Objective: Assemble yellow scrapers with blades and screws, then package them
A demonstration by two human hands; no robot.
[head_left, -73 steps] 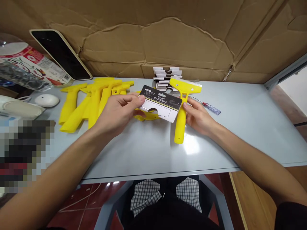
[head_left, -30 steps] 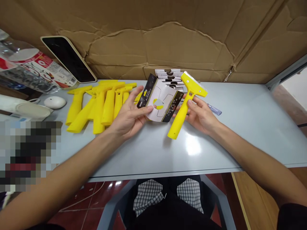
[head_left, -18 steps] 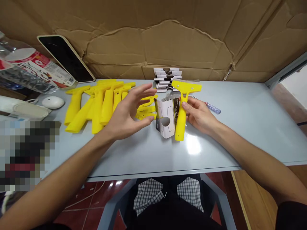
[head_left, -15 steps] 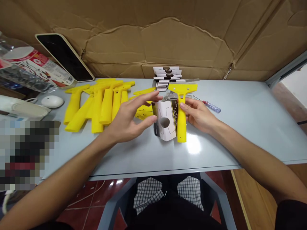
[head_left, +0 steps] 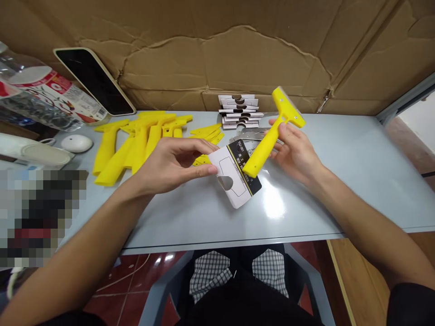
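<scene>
Between thumb and fingers, my left hand pinches the left edge of a folded black-and-white card sleeve with a round hole in it. My right hand is closed round the upper handle of a yellow scraper. The scraper is tilted, its wide head up and to the right, its handle end overlapping the sleeve in view. Whether the two touch I cannot tell. Behind my left hand lie several yellow scraper handles and flat yellow pieces.
A stack of folded card sleeves stands at the back against the cardboard wall. Metal pieces lie in front of it. To the left are a white mouse, a leaning phone and a plastic bottle.
My left hand has closed on the card sleeve, which is now turned. My right hand has tilted the scraper, its head moving up and to the right. The screwdriver is now hidden.
</scene>
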